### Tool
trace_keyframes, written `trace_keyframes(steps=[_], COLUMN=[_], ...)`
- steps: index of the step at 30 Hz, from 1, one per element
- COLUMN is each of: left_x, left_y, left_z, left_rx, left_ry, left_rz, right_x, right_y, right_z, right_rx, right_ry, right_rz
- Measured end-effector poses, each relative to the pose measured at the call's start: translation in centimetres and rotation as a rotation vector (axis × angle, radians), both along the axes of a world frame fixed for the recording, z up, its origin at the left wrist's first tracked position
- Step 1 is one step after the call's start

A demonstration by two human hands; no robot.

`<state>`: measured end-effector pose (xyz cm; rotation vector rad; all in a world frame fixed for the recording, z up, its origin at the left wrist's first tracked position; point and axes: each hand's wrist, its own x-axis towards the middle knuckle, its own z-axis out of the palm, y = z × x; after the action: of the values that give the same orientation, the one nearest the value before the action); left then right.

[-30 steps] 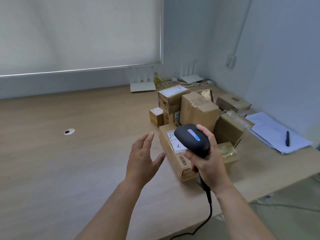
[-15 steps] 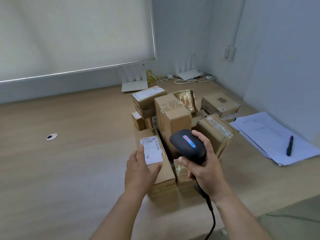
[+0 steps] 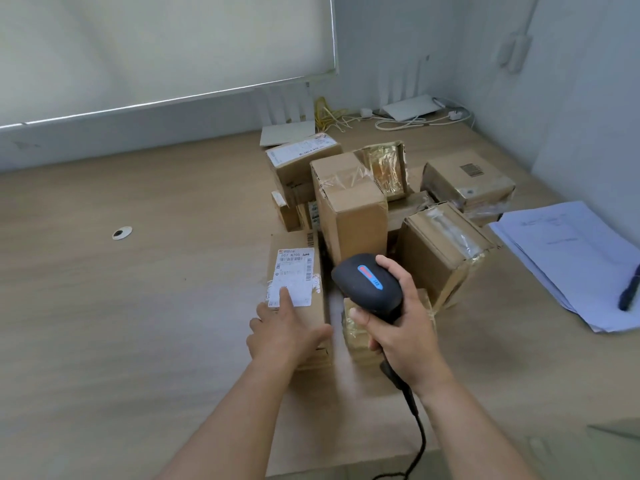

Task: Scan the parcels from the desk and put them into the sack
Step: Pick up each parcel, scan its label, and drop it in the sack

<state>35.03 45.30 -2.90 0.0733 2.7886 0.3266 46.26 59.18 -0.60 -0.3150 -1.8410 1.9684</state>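
Observation:
A long flat cardboard parcel (image 3: 291, 241) with a white shipping label (image 3: 294, 271) lies on the wooden desk (image 3: 138, 306) at the front of a pile of several taped parcels (image 3: 349, 209). My left hand (image 3: 287, 336) grips the flat parcel's near end across its width, index finger stretched onto the label. My right hand (image 3: 405, 334) grips a black corded barcode scanner (image 3: 369, 280), held just right of the label above a small taped parcel (image 3: 356, 341). No sack is in view.
Loose papers (image 3: 571, 251) with a pen (image 3: 628, 292) lie at the right edge. Two white routers (image 3: 287, 133) (image 3: 408, 107) and cables sit at the back by the wall. A round cable-hole cap (image 3: 122, 232) is set in the desk to the left.
My left hand went from hovering open to taking hold of the flat parcel, and the parcel has turned so its label faces up lengthwise. The scanner stayed beside it.

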Motion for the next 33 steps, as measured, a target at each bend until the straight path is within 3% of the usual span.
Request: trace_keyframes(steps=[7,12,16,19,29,33], left_x=[-1.3,-1.2,-1.1,-1.8,-5.0,-6.4], left_y=[-7.1,-11.2,-11.8,-11.8,-11.1,-12.6], left_z=[1.5,2.5,2.3,2.2,2.4,3.4], left_rx=[-0.257,-0.441,-0.352,-0.251,-0.148,0.036], left_ry=[0.035,0.169,0.319,0.306,-0.018,-0.145], left_rz=[0.012,-0.088,-0.156,-0.154,-0.192,-0.144], right_x=[-1.8,-2.7,-3.2,-3.5,-3.4,-3.5], right_y=[-2.7,-5.4,-7.3,-8.3,-9.5,-10.1], right_z=[1.2,2.1,3.1,3.7,3.7,4.4], right_rx=[-0.027,-0.020,-0.016,0.000,-0.003,0.003], right_ry=[-0.017,-0.003,0.010,0.037,0.018,0.006], right_rz=[0.081,0.114,0.133,0.132,0.061,0.039])
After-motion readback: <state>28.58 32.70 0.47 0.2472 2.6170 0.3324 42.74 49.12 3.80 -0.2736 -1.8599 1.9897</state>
